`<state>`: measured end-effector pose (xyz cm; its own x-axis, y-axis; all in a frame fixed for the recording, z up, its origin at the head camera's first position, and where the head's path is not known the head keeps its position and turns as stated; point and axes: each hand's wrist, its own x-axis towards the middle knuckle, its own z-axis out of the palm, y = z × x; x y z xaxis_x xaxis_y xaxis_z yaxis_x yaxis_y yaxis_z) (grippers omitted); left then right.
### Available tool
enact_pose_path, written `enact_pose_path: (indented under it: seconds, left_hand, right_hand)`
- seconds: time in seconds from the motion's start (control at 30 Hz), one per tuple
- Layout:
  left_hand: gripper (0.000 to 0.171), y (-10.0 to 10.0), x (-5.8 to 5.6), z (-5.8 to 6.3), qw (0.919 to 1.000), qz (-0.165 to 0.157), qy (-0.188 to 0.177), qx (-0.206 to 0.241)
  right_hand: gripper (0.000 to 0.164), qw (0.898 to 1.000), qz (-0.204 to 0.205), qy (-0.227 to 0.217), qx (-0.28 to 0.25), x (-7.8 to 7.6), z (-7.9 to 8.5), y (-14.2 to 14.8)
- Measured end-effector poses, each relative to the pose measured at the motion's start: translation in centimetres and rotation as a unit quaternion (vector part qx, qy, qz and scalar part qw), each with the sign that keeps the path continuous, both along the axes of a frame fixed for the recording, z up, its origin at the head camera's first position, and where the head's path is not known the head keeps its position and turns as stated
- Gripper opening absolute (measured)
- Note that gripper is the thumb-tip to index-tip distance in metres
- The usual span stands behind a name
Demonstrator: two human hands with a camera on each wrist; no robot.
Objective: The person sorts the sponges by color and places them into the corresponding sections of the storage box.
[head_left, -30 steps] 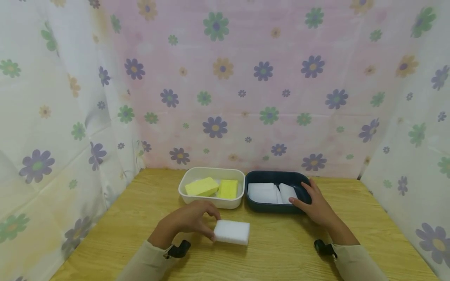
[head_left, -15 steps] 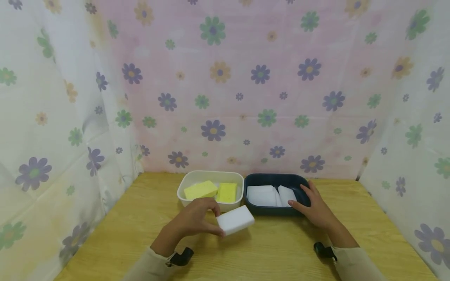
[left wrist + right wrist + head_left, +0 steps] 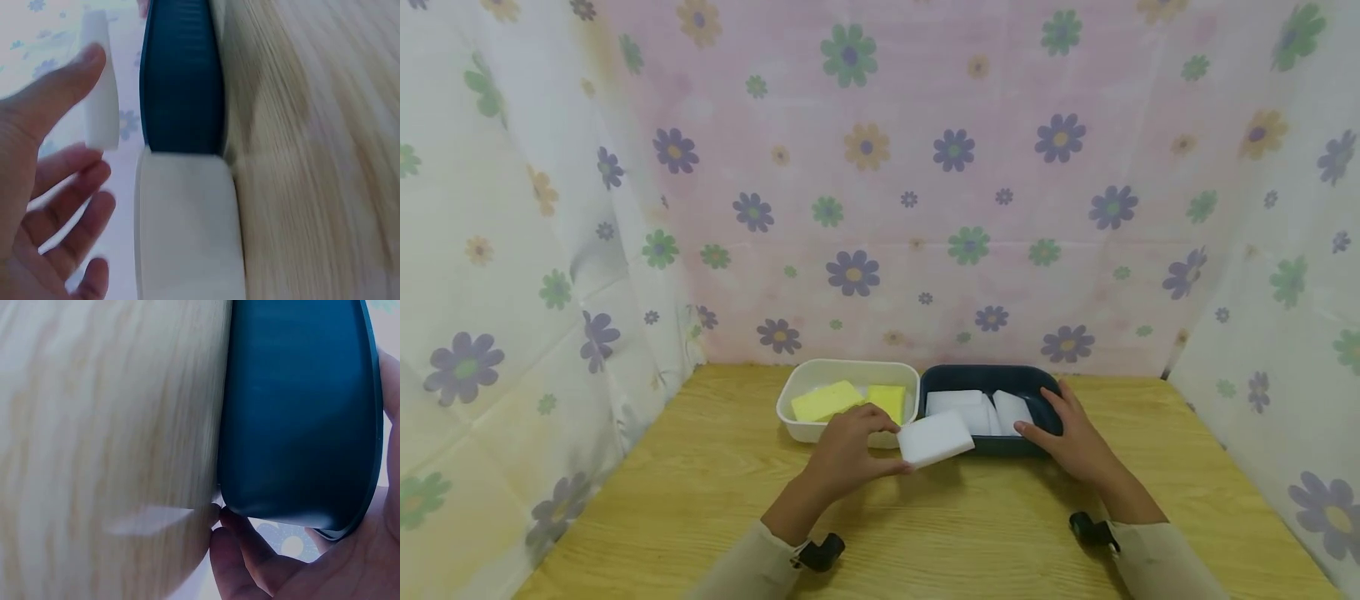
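Note:
My left hand (image 3: 852,454) pinches a white sponge (image 3: 936,439) between thumb and fingers, raised in front of the two boxes. In the left wrist view the sponge (image 3: 100,87) sits between the thumb and a fingertip, with the other fingers loosely bent. The sponge overlaps the front rim of a dark blue box (image 3: 981,447), which has several white sponges (image 3: 958,408) inside. My right hand (image 3: 1078,442) holds that box at its right end, thumb over the front rim. In the right wrist view the fingers (image 3: 250,550) wrap round the box's end.
A white box (image 3: 797,429) stands left of the dark blue one, side by side, with two yellow sponges (image 3: 829,402) in it. Both rest on a wooden table (image 3: 1000,533). Flowered cloth (image 3: 880,208) closes off the back and both sides.
My left hand has lifted the white sponge from low over the table, tilted it, and carried it right and forward to the dark blue box's front edge. My right hand stays on the box.

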<state>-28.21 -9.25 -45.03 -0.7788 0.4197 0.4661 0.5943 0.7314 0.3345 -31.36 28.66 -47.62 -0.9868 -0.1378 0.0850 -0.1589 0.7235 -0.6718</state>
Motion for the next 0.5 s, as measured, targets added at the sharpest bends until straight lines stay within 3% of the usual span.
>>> enact_pose_path:
  seconds: [0.1,0.27,0.5]
  left_hand:
    - [0.05,1.4,-0.4,0.4,0.9995,0.028,0.014,0.01]
    - [0.057,3.4,-1.1,1.0,0.997,0.075,-0.002,0.022]
    - [0.064,6.1,-2.3,1.6,0.9862,0.164,-0.023,-0.002]
  right_hand:
    - [0.104,1.0,-0.002,0.0,0.0,-0.1,0.0,-0.2]
    - [0.105,1.0,-0.008,-0.003,0.007,-0.3,0.1,-0.5]
    - [0.106,1.0,-0.01,-0.006,0.009,0.1,0.3,-0.3]
